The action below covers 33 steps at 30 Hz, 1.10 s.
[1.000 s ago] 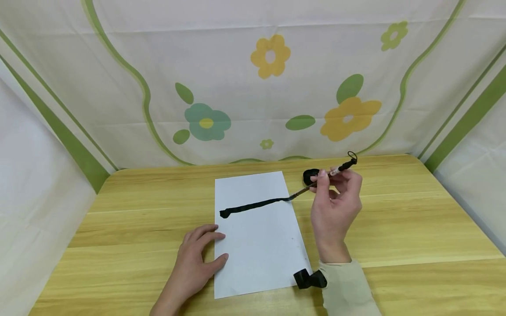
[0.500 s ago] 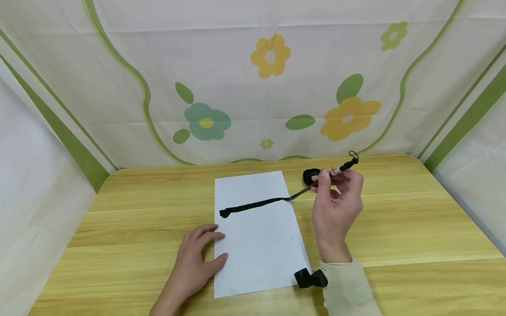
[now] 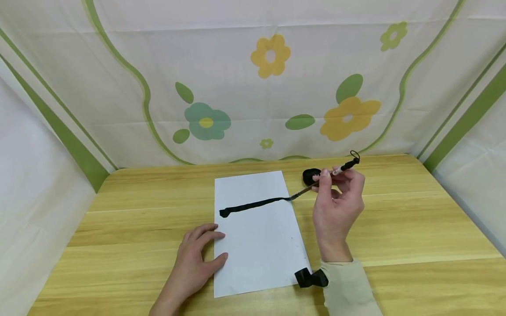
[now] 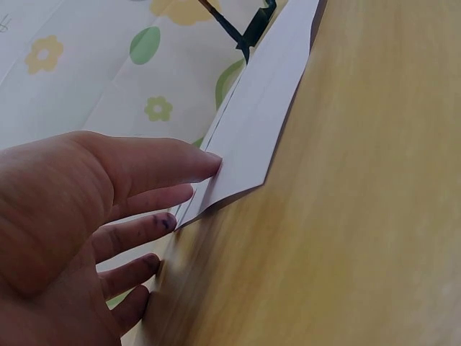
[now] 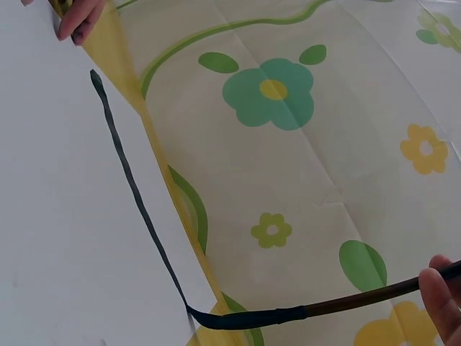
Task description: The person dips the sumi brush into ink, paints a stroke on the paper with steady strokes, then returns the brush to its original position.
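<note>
A white sheet of paper [image 3: 257, 254] lies on the table, crossed by a thick black stroke [image 3: 253, 206] that rises slightly from left to right. My right hand [image 3: 338, 213] pinches a writing brush [image 3: 304, 190] by its brown handle, thumb against the fingers. The dark bristles [image 5: 252, 319] bend at the stroke's right end, by the paper's right edge. My left hand [image 3: 197, 259] rests at the left edge with thumb and fingertips on the sheet, fingers spread and relaxed. A dark smudge shows on one of its fingers [image 4: 165, 222] in the left wrist view.
A small round black dish [image 3: 310, 176] stands behind the right hand, partly hidden by its fingers. A black device [image 3: 310, 278] at the right cuff overlaps the paper's near right corner. The wooden table [image 3: 415, 210] ends at a flowered cloth [image 3: 241, 87].
My right hand and the brush have drifted very slightly to the right, the bristles staying by the paper's right edge. The left hand has kept its place.
</note>
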Available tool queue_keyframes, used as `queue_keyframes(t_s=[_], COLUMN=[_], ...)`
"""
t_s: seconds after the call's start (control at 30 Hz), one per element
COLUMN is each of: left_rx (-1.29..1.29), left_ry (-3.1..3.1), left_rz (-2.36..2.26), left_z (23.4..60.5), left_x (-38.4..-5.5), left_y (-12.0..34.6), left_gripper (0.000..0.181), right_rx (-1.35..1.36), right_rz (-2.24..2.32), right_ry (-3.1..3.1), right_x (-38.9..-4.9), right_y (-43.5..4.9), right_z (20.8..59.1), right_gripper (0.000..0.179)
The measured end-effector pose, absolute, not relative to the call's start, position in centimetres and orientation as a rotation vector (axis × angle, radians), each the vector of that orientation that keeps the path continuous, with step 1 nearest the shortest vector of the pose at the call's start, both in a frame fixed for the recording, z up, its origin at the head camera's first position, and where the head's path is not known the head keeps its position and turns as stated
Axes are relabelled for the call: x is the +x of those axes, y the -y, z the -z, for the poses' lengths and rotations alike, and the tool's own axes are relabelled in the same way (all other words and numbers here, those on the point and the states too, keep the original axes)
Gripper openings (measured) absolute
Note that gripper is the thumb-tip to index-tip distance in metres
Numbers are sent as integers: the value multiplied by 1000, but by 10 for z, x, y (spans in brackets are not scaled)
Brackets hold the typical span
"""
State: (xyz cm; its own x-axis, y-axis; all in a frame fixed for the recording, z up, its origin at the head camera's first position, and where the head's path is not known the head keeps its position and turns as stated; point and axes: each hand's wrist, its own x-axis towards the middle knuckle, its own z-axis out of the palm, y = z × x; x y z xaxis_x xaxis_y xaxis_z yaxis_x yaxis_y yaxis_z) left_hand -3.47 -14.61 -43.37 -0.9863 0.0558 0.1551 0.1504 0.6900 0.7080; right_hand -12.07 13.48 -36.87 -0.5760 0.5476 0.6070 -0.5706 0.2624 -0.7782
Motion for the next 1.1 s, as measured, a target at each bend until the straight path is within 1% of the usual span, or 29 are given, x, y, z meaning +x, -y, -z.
queue_keyframes(t_s=[0.63, 1.1], left_rx=[-166, -165], left_ry=[2786, 2781], left_rz=[1183, 1181], left_z=[434, 434], left_x=[-35, -35], left_y=[147, 146], left_gripper=[34, 34], right_rx=[6, 11], right_rz=[-1503, -1505], right_ry=[1591, 1592], right_x=[-120, -119], right_y=[-136, -136], right_z=[368, 368], right_gripper=[18, 21])
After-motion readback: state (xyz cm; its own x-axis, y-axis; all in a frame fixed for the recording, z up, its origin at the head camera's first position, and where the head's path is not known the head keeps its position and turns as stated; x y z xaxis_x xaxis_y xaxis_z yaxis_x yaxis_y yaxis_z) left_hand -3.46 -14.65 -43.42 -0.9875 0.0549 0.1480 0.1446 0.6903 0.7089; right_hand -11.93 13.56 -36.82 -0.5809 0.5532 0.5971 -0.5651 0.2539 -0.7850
